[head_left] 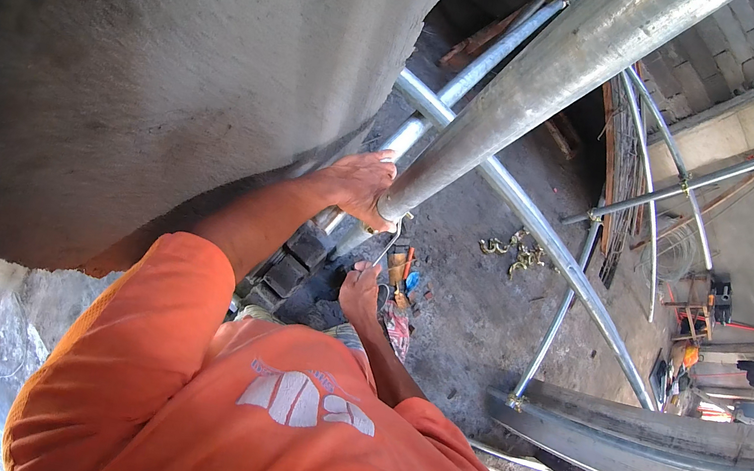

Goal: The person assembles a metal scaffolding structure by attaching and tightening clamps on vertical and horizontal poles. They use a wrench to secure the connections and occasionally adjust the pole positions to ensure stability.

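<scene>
A thick grey steel pipe (566, 77) slants down from the top toward my body. At its lower end my left hand (360, 187) is closed around the pipe, close to a small clamp that is partly covered by my fingers. Just below, my right hand (360, 293) grips a thin silver rod-like tool (385, 251) whose upper end reaches up to the clamp. Its exact kind is too small to make out. A thinner scaffold tube (573, 270) crosses behind the thick pipe.
A rough concrete surface (173, 78) fills the left side. Dark blocks (292, 261) are stacked beside my left forearm. Several loose clamps (517, 252) lie on the floor, and hand tools (403, 270) lie past my right hand. More scaffold tubes (709, 183) stand at right.
</scene>
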Available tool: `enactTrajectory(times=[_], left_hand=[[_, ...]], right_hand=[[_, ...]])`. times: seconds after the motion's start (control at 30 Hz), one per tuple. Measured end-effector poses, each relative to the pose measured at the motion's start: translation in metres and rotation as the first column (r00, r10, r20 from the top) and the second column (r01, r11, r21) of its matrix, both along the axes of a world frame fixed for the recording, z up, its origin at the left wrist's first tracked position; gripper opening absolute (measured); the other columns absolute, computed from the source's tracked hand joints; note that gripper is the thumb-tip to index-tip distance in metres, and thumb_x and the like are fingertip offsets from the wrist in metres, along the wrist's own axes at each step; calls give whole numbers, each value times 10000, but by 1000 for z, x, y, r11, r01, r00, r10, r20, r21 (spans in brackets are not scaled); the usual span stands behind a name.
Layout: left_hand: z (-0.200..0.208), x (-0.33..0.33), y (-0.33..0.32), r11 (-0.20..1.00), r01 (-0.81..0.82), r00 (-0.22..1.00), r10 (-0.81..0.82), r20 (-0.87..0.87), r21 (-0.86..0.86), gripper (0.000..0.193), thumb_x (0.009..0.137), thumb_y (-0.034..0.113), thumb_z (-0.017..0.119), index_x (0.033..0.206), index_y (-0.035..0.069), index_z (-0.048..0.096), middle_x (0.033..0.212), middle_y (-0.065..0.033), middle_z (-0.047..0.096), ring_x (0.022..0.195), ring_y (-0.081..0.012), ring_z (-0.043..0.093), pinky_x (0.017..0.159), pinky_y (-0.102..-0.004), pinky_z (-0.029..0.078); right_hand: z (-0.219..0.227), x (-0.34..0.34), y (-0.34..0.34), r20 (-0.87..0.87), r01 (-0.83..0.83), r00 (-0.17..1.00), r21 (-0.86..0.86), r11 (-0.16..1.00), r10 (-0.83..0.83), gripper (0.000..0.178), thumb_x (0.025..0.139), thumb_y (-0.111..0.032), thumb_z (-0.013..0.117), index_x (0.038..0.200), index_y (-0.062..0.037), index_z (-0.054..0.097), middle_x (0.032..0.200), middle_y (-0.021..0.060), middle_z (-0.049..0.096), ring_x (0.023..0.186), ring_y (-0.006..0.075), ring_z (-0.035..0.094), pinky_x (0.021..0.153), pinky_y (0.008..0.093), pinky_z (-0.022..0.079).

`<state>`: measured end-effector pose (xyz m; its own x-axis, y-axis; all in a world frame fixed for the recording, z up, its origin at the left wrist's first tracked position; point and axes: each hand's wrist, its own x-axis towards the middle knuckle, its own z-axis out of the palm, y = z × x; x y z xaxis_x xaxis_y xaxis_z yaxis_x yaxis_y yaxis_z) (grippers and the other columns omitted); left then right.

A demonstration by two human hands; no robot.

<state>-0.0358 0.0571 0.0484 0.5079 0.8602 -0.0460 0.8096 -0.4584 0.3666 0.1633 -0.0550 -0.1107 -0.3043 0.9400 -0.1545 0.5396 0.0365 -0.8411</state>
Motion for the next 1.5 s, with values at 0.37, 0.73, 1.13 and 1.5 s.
enactTrajectory(times=[0.37,0.73,1.13,1.5], left_hand=[[7,-2,1,998,-51,996,48,-79,-36,544,696,566,676,1072,175,716,1194,-94,669,1289,-206,513,1219,-438,166],[5,-1,-2,1000,-24,1000,24,-13,-9,514,701,579,686,1016,174,713,1106,-96,685,1255,-229,536,1203,-449,206],[-4,-4,2,994,27,999,-30,28,102,587,759,679,591,1027,179,742,1064,-66,712,1188,-222,567,1210,-440,175],[-11,-5,4,998,1,999,2,-38,59,605,624,546,709,1082,151,711,1163,-133,659,1267,-286,513,1193,-463,225]], right_hand=[[86,7,3,103,-28,993,-274,961,59,272,961,-223,506,1131,-22,435,835,192,598,732,365,634,677,498,499],[69,-9,-19,36,185,983,-102,978,-182,257,983,-235,469,1060,0,540,814,191,630,771,353,633,688,477,477],[-31,6,40,121,3,992,178,984,-25,237,957,-134,458,1161,-27,401,879,308,654,796,510,633,699,596,491],[-45,-16,31,24,48,998,119,992,-51,286,939,-68,481,1201,-26,374,845,318,627,856,513,626,747,564,459]])
